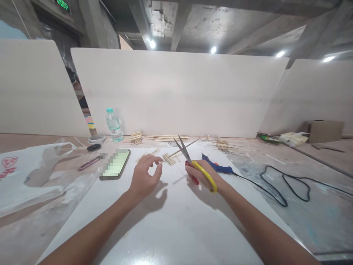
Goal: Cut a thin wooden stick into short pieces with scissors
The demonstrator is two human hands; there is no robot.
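The right hand (202,176) gripped yellow-handled scissors (193,162), blades parted over a thin wooden stick (183,147). The left hand (145,176), fingers loosely curled and holding nothing, hovered beside a small stick assembly (169,158) on the counter (165,221).

A craft workstation in a bare industrial hall: raw concrete ceiling beams (176,22) with spot lights overhead, pale board partitions (176,92) screening each seat, and a dusty worktop (303,206) strewn with thin wooden sticks (168,138), a blue glue gun (217,167) and its black cable (286,184)
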